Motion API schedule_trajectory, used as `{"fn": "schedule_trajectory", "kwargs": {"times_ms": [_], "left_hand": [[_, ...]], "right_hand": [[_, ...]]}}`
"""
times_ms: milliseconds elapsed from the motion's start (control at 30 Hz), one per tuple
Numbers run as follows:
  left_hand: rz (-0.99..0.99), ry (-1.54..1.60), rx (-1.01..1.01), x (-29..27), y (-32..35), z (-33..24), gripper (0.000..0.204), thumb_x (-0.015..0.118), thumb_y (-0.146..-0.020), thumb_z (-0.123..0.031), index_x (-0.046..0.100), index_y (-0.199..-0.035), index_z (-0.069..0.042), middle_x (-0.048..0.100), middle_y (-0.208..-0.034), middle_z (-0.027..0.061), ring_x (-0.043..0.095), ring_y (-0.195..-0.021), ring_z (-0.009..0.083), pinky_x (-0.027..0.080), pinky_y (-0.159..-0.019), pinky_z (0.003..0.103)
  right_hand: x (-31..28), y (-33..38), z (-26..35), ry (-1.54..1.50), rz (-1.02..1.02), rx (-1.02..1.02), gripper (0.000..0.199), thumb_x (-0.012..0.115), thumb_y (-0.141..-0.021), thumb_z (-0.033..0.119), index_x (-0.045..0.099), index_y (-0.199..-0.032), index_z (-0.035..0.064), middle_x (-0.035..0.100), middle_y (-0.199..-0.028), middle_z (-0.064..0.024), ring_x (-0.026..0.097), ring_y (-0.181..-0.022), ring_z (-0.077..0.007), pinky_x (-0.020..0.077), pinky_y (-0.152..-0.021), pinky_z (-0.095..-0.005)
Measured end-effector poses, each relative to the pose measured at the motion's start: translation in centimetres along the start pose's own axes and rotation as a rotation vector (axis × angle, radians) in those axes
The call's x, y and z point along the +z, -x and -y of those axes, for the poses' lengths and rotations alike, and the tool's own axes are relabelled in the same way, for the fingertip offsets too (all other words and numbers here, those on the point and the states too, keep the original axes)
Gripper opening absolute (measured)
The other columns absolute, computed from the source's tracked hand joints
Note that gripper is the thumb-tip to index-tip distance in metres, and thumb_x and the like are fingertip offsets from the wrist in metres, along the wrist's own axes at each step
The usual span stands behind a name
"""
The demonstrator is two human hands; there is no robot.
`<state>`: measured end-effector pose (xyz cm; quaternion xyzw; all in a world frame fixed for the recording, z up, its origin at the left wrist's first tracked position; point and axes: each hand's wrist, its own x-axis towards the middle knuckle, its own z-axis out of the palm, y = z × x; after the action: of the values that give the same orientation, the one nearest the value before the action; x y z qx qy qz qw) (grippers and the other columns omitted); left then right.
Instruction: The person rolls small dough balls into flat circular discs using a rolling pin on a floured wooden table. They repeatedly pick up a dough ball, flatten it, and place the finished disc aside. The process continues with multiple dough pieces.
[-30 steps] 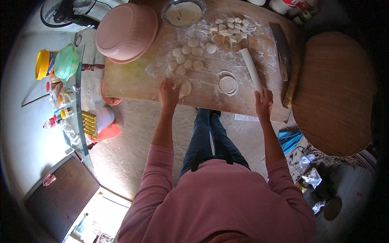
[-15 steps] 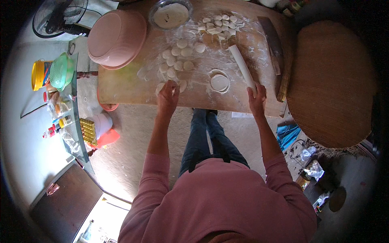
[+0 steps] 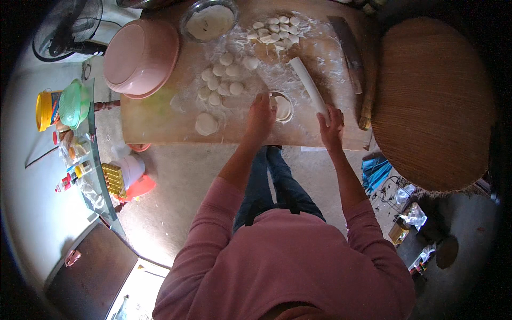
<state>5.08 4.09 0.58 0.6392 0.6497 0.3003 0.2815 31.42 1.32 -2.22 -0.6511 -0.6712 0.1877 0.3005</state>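
Note:
My right hand (image 3: 333,127) is closed round the near end of a white rolling pin (image 3: 306,81), which slants away over the floured board (image 3: 160,120). At the left edge of a round, flat dough wrapper (image 3: 284,109) is my left hand (image 3: 261,120), its fingers curled together. The hand covers part of that wrapper, and whatever lies between its fingertips is hidden. Left of it, near the board's front edge, lies another flat dough round (image 3: 206,124). Several small dough discs (image 3: 219,70) are spread beyond my left hand. Farther back sits a cluster of small dough pieces (image 3: 274,33).
An upturned pink basin (image 3: 141,58) and a bowl of flour (image 3: 210,21) stand at the back left. A dark flat blade-like tool (image 3: 345,48) and a short brush (image 3: 367,109) lie along the right side. A large round woven tray (image 3: 432,106) stands beyond the board's right edge.
My left hand has moved right, from the flat dough at the front left to the wrapper beside the rolling pin. The right hand keeps its grip on the pin. The view has shifted slightly.

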Motion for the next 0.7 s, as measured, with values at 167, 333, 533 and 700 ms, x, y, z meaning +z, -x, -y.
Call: {"fn": "schedule_trajectory", "kwargs": {"times_ms": [167,333,533,700], "left_hand": [[-0.050,-0.224,0.051,2.2,0.4,2.7,0.032,0.071,-0.088,-0.021,0.061,-0.112,-0.002,0.062,-0.109,0.0223,0.061,-0.105,0.0424,0.050,-0.086,0.052],[0.194,-0.299,0.011,0.2,-0.9,-1.1,0.030,0.070,-0.087,-0.018,0.061,-0.111,-0.002,0.064,-0.101,0.0218,0.062,-0.101,0.0416,0.051,-0.084,0.053],[0.123,0.186,-0.039,-1.2,1.2,-1.9,0.031,0.070,-0.085,-0.011,0.061,-0.114,-0.005,0.065,-0.103,0.0209,0.064,-0.097,0.0409,0.052,-0.084,0.051],[-0.003,-0.087,-0.021,-7.3,4.8,3.8,0.020,0.069,-0.087,-0.008,0.063,-0.106,-0.003,0.066,-0.101,0.0183,0.066,-0.097,0.0398,0.052,-0.084,0.046]], "right_hand": [[0.7,-0.2,-0.1,0.045,-0.033,-0.065,0.042,0.071,-0.093,0.023,0.058,-0.128,0.0030,0.060,-0.119,-0.0209,0.055,-0.113,-0.0395,0.0457,-0.096,-0.0501],[0.0,-0.3,0.6,0.037,0.005,-0.027,0.043,0.071,-0.094,0.024,0.058,-0.129,0.0019,0.060,-0.113,-0.0200,0.056,-0.107,-0.0390,0.0452,-0.095,-0.0495],[0.1,-0.4,0.9,0.033,0.030,-0.015,0.040,0.071,-0.093,0.022,0.060,-0.125,-0.0005,0.061,-0.113,-0.0201,0.057,-0.108,-0.0381,0.0464,-0.094,-0.0478],[0.1,-0.2,-0.2,0.009,-0.005,-0.045,0.040,0.071,-0.093,0.023,0.057,-0.123,-0.0001,0.060,-0.109,-0.0222,0.056,-0.105,-0.0411,0.0458,-0.090,-0.0519]]}}
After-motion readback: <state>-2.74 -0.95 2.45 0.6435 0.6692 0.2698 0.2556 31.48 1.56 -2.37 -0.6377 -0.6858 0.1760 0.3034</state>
